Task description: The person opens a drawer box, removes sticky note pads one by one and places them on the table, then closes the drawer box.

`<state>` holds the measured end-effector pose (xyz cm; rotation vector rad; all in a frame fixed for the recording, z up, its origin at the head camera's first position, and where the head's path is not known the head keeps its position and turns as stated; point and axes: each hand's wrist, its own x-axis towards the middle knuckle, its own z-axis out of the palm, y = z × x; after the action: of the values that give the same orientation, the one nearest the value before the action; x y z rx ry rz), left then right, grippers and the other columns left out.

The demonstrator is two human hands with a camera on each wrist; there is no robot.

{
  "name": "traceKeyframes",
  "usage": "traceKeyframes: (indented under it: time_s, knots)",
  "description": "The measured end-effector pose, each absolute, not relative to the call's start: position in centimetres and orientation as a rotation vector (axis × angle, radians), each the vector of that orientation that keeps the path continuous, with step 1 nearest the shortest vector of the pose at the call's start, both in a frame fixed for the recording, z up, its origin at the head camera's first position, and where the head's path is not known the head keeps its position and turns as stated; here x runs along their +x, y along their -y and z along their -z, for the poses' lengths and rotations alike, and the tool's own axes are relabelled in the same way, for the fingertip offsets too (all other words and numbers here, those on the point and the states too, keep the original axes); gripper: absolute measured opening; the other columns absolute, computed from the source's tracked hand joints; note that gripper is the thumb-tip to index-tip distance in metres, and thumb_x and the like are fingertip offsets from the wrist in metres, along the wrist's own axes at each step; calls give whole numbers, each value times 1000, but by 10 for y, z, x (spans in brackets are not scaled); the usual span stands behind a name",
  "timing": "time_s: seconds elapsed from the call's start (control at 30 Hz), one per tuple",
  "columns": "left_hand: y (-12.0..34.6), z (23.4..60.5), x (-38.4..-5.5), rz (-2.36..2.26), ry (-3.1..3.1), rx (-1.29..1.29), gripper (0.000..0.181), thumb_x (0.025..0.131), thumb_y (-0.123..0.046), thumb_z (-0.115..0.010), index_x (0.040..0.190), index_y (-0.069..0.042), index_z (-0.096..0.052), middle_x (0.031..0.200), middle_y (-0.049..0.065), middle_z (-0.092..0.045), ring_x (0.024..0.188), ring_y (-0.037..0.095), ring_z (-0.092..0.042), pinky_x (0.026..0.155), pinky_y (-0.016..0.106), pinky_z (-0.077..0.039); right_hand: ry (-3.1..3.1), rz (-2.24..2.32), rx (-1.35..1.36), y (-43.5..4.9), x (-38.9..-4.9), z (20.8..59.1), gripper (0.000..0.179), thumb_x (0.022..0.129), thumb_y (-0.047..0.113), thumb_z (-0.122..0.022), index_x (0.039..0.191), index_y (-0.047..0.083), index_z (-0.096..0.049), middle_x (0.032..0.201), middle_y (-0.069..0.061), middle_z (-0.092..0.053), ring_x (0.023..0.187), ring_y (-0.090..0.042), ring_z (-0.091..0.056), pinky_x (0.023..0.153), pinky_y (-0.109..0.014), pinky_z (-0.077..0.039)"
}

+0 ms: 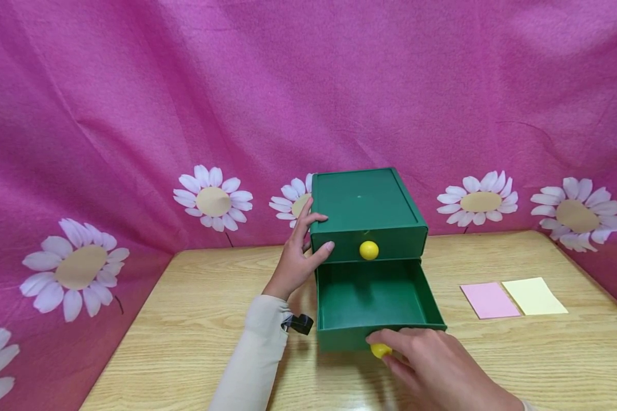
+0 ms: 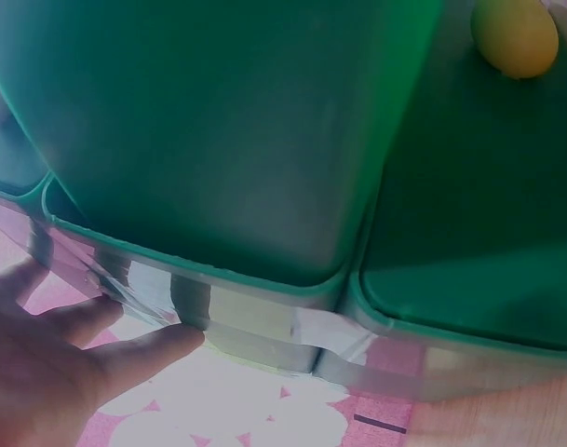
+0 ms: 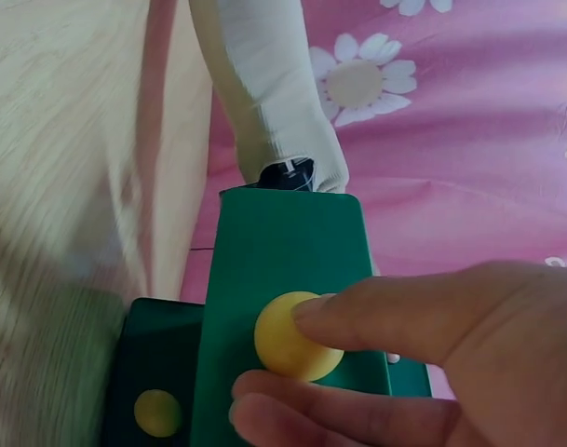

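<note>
A small green drawer unit (image 1: pixel 362 200) with yellow knobs stands on the table. Its upper drawer (image 1: pixel 339 242) is closed, while the lower drawer (image 1: pixel 372 297) is pulled out and has nothing inside. My right hand (image 1: pixel 432 359) pinches the lower drawer's yellow knob (image 3: pixel 288 340) between thumb and fingers. At the unit's left front corner rests my left hand (image 1: pixel 300 251), its thumb against the front face and a fingertip over the top edge. Straight fingers (image 2: pixel 148 358) touch the unit's side in the left wrist view. Another yellow knob (image 1: pixel 369 250) sits on the upper drawer.
A pink paper square (image 1: pixel 490 300) and a pale yellow one (image 1: pixel 536 295) lie on the wooden table (image 1: pixel 205 319) to the right of the unit. Behind it hangs a magenta cloth (image 1: pixel 308 85) with white daisies. A black strap (image 1: pixel 299 324) is at my left wrist.
</note>
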<state>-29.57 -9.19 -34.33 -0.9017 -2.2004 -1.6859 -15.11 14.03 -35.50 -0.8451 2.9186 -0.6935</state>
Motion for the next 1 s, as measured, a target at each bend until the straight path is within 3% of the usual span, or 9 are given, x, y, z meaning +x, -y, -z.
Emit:
traceKeyframes:
  time_s: [0.53,1.0]
  knots:
    - [94,342,-294,1662,2210,-891,49,92,-14,-60,138,-15,-42,162,-1,-9,141,27,-24,103,58,-36,-3102,714,-835,-135,-157,360,34,84,20,-75,115,30,-67,88,23,-60,73,5,-50,69,-20,-52]
    - [92,343,-295,1667,2214,-896,48,92,-14,-60,137,-15,-42,162,0,-9,144,26,-19,103,61,-33,-3217,716,-833,-129,-165,370,33,83,13,-75,113,24,-68,83,17,-59,70,2,-49,64,-17,-50]
